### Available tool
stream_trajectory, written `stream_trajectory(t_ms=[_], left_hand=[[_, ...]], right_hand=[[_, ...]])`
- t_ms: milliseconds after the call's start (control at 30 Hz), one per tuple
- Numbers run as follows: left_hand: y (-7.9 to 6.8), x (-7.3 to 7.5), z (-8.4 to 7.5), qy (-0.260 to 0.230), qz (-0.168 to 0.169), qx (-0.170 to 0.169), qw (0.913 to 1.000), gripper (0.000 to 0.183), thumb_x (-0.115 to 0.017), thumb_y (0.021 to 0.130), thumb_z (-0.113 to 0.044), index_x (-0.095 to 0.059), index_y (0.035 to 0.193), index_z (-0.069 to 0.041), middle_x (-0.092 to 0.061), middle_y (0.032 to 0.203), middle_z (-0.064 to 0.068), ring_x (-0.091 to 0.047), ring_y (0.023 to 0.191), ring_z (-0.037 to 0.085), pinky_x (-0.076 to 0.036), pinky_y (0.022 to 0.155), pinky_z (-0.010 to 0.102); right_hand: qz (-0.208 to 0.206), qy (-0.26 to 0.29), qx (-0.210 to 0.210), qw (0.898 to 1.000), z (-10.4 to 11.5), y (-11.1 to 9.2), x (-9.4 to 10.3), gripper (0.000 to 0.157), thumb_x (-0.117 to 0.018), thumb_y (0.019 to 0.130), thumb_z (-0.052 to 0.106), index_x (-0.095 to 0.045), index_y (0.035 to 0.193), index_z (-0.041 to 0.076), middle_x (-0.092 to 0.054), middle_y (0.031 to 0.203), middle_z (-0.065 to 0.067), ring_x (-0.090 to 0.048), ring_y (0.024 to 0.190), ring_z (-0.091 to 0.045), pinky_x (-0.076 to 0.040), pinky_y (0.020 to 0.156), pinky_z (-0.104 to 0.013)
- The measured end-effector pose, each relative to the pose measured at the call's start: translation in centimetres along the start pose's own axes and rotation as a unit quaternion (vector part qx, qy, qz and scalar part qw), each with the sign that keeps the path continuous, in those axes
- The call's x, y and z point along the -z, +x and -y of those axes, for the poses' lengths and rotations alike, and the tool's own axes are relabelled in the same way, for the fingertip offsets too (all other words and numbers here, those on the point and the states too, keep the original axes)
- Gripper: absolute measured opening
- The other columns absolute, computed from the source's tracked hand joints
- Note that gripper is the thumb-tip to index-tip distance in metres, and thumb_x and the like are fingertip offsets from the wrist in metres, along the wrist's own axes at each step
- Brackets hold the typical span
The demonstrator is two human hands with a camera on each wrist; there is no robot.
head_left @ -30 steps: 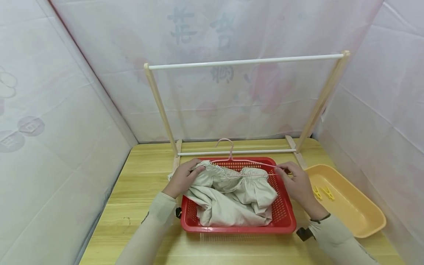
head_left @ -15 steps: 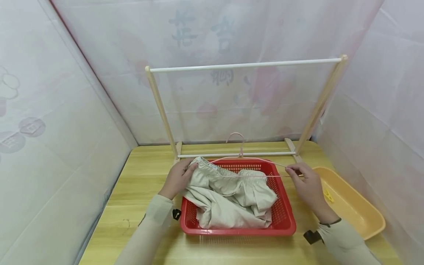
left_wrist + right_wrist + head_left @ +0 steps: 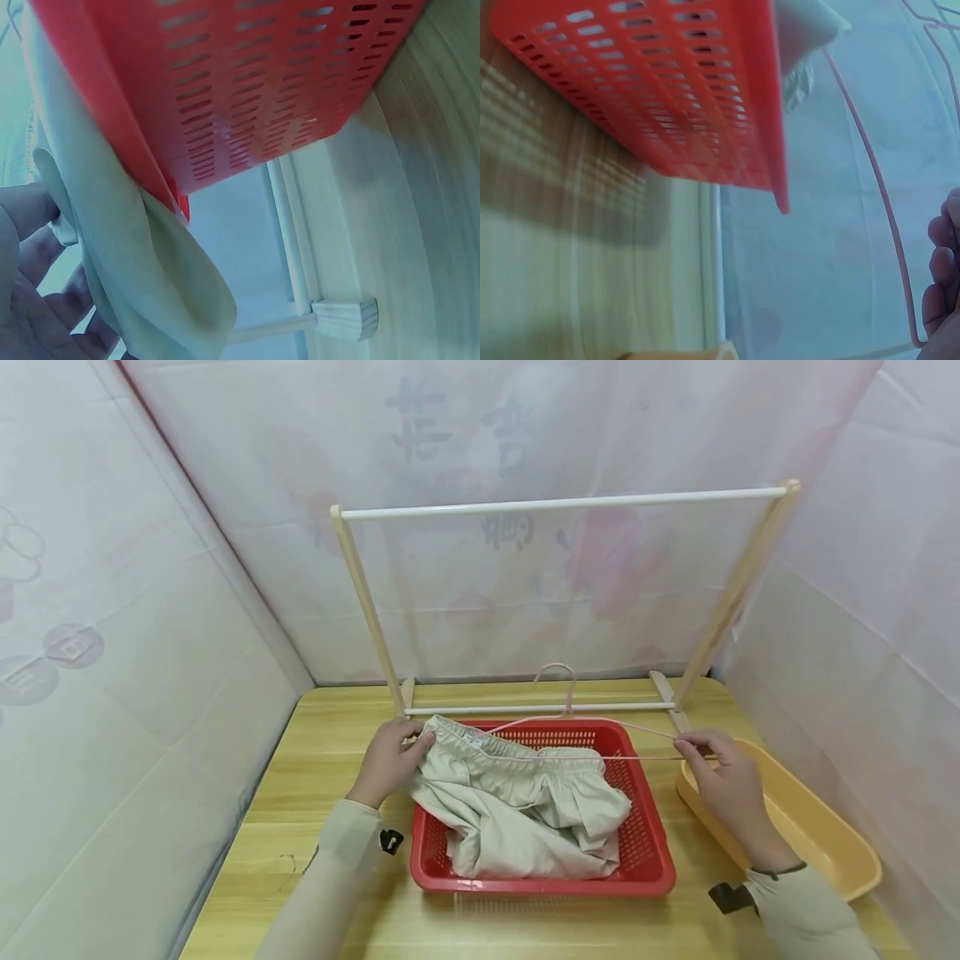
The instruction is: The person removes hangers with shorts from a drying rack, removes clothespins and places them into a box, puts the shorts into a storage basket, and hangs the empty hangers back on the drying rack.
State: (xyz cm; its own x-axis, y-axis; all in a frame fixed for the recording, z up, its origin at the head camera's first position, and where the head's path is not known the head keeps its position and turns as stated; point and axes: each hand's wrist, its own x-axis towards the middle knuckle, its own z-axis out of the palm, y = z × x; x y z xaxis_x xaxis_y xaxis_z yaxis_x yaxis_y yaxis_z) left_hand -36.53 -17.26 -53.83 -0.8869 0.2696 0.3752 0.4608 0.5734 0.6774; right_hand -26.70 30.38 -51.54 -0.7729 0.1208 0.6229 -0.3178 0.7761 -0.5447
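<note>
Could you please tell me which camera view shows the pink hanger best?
The head view: the whole hanger shows there, hook behind the red basket, one end pinched in the right hand. The right wrist view shows only a thin stretch of its wire near the fingers. The left wrist view shows none of it.

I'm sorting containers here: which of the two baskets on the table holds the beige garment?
The red basket in the middle holds the beige garment; the yellow tray at the right has no clothing.
</note>
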Motion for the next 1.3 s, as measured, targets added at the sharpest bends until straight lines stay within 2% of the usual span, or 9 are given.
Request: stream_trajectory(t_ms=[233, 367, 467, 633, 800, 933, 1133, 1300], left_hand=[[-0.6, 0.1, 0.4, -0.035, 0.029, -0.021, 0.9987, 0.01, -0.073, 0.098, -0.019, -0.076, 0.092, -0.012, -0.071, 0.101, 0.006, -0.064, 0.1, 0.026, -0.05, 0.092, 0.048], [-1.1, 0.1, 0.6, -0.048, 0.051, -0.033, 0.997, 0.014, -0.073, 0.098, -0.019, -0.073, 0.084, -0.016, -0.069, 0.102, 0.003, -0.061, 0.099, 0.024, -0.05, 0.089, 0.047], [-1.4, 0.0, 0.6, -0.053, 0.058, -0.031, 0.9965, 0.017, -0.072, 0.099, -0.021, -0.072, 0.082, -0.018, -0.067, 0.102, 0.001, -0.06, 0.098, 0.021, -0.05, 0.086, 0.044], [-1.8, 0.0, 0.5, -0.066, 0.074, -0.02, 0.9948, 0.012, -0.071, 0.099, -0.024, -0.077, 0.09, -0.02, -0.066, 0.103, -0.001, -0.059, 0.094, 0.017, -0.05, 0.08, 0.037], [-1.8, 0.2, 0.2, -0.093, 0.09, -0.032, 0.9911, 0.008, -0.071, 0.099, -0.021, -0.079, 0.099, -0.02, -0.066, 0.106, -0.002, -0.06, 0.095, 0.017, -0.051, 0.081, 0.036], [-1.7, 0.2, 0.1, -0.106, 0.103, -0.055, 0.9874, 0.007, -0.072, 0.098, -0.021, -0.079, 0.098, -0.02, -0.066, 0.107, -0.002, -0.061, 0.098, 0.017, -0.051, 0.084, 0.037], [-2.2, 0.4, 0.2, -0.113, 0.126, -0.053, 0.9842, 0.009, -0.073, 0.098, -0.019, -0.081, 0.094, -0.021, -0.065, 0.106, -0.004, -0.061, 0.099, 0.016, -0.052, 0.086, 0.037], [-2.4, 0.6, 0.2, -0.11, 0.136, -0.052, 0.9832, 0.01, -0.072, 0.099, -0.019, -0.081, 0.096, -0.021, -0.065, 0.108, -0.005, -0.062, 0.1, 0.016, -0.052, 0.087, 0.038]], right_hand=[[-0.012, 0.007, -0.009, 1.0, -1.0, 0.1, 1.5, 0.005, -0.074, 0.094, 0.001, -0.075, 0.099, -0.001, -0.061, 0.092, 0.026, -0.053, 0.085, 0.011, -0.039, 0.074, -0.005], [-0.02, 0.01, -0.027, 0.999, -1.2, 0.0, 2.5, 0.006, -0.073, 0.095, 0.002, -0.075, 0.099, -0.001, -0.059, 0.093, 0.035, -0.053, 0.085, 0.01, -0.039, 0.07, -0.007], [-0.019, 0.007, -0.047, 0.999, -1.4, -0.2, 3.2, 0.008, -0.073, 0.096, 0.005, -0.075, 0.101, 0.0, -0.059, 0.092, 0.037, -0.052, 0.085, 0.009, -0.038, 0.063, -0.01], [-0.024, 0.01, -0.07, 0.997, -1.6, -0.6, 3.5, 0.009, -0.074, 0.096, 0.008, -0.076, 0.101, 0.001, -0.059, 0.088, 0.035, -0.052, 0.082, 0.008, -0.036, 0.051, -0.015], [-0.049, 0.035, -0.03, 0.998, -0.7, -0.3, 2.9, 0.008, -0.078, 0.09, -0.002, -0.077, 0.097, 0.0, -0.062, 0.085, 0.028, -0.053, 0.078, 0.005, -0.035, 0.053, -0.011], [-0.074, 0.036, 0.008, 0.997, 0.5, 0.4, 2.8, 0.01, -0.078, 0.087, -0.007, -0.077, 0.095, -0.003, -0.06, 0.089, 0.029, -0.052, 0.081, 0.007, -0.036, 0.061, -0.007], [-0.084, 0.022, -0.025, 0.996, 0.3, 0.3, 3.6, 0.005, -0.075, 0.091, -0.002, -0.075, 0.096, -0.004, -0.057, 0.09, 0.033, -0.05, 0.085, 0.008, -0.034, 0.062, -0.007], [-0.089, 0.035, -0.052, 0.994, -0.3, 0.0, 4.4, 0.007, -0.074, 0.093, -0.002, -0.074, 0.096, -0.008, -0.059, 0.09, 0.033, -0.051, 0.085, 0.004, -0.034, 0.059, -0.009]])
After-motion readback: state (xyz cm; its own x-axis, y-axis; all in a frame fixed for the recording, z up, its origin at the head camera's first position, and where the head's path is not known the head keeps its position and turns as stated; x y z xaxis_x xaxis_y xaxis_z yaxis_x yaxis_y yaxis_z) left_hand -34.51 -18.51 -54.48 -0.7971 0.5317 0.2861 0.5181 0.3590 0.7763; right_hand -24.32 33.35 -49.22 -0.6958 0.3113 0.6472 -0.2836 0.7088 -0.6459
